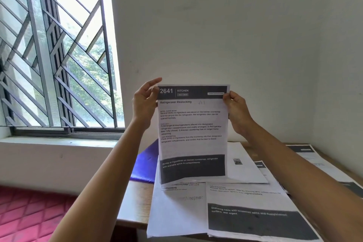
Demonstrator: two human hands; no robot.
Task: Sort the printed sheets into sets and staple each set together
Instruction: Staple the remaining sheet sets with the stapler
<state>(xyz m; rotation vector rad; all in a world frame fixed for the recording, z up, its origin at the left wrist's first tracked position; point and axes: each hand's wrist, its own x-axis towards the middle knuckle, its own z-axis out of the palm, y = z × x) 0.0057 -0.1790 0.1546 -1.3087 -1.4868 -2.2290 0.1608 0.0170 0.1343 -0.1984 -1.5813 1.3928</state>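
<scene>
I hold a printed sheet (193, 131) upright in the air in front of the wall. It has a dark header reading "2641 KITCHEN", the title "Refrigerator Restocking" and a handwritten "A1". My left hand (144, 104) pinches its top left corner and my right hand (236, 111) pinches its top right corner. Below it, several other printed sheets (253, 210) lie spread and overlapping on a wooden table (135, 198). No stapler shows in the view.
A blue folder (146, 165) lies at the table's back left, partly under the sheets. A barred window (57, 49) with a white sill fills the left. A red quilted cushion (29, 214) sits low at the left. A plain wall stands behind the table.
</scene>
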